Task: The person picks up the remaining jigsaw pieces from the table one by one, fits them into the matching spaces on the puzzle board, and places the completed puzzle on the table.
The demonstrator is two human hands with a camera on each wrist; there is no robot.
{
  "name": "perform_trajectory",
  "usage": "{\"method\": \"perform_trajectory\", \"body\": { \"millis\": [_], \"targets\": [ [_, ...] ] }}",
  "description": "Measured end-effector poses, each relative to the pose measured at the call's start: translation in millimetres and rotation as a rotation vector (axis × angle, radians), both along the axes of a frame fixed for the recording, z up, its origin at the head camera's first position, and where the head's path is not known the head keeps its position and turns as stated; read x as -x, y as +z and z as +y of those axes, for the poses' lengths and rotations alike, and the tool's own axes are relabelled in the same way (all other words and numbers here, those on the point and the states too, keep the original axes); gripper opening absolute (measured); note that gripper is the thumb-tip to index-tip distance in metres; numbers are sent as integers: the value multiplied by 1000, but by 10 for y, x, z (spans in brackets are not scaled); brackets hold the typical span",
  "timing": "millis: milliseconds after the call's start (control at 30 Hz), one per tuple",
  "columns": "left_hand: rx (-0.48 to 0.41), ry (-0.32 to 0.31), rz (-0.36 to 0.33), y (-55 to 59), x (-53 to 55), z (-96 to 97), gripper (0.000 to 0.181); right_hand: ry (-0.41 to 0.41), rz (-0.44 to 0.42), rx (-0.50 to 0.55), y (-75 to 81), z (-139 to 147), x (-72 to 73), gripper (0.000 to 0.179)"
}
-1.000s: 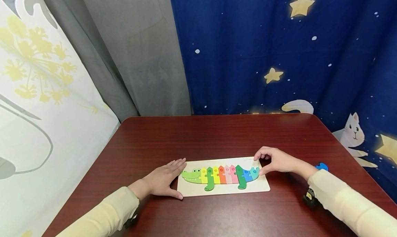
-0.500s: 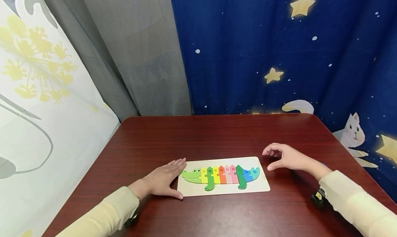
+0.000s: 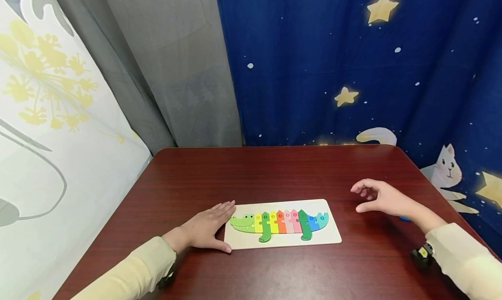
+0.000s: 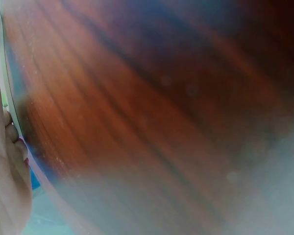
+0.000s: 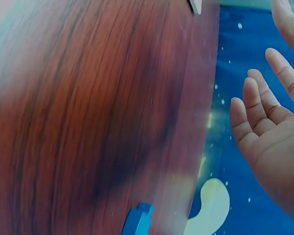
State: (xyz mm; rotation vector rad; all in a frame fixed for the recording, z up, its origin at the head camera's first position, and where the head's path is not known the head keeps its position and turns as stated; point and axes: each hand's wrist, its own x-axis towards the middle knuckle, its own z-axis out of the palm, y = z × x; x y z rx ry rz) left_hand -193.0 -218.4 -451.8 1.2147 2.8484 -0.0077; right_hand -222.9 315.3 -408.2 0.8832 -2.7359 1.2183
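Note:
A pale wooden puzzle board (image 3: 288, 242) lies on the table, its crocodile made of colourful interlocking pieces running green, yellow, orange, pink and blue. My left hand (image 3: 209, 226) rests along the board's left edge, thumb spread toward the near corner. Off to the right of the board, my right hand (image 3: 386, 198) hovers over the table with loosely bent fingers and nothing in them; the right wrist view shows its bare palm. Under that wrist sits a loose blue puzzle piece (image 5: 138, 220), mostly hidden by the arm in the head view.
The dark red wooden table (image 3: 251, 173) stretches to rounded far corners. Behind it hangs a blue curtain (image 3: 298, 73) with stars and a cat, with a grey one (image 3: 188, 64) beside it. White printed fabric (image 3: 78, 151) borders the left side.
My right hand has left the board's right end, near the crocodile's tail, and moved right with its fingers spreading somewhat. The left hand and the board have stayed put.

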Motion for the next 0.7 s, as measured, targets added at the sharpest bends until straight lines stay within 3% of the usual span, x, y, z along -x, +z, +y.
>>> {"method": "perform_trajectory", "body": {
  "millis": [333, 700],
  "targets": [
    [0, -3, 4, -2, 2, -5, 118, -90, 66, -29, -30, 376, -74, 37],
    [0, 1, -6, 2, -3, -4, 117, -201, 8, -43, -94, 830, -191, 39]
  ]
}}
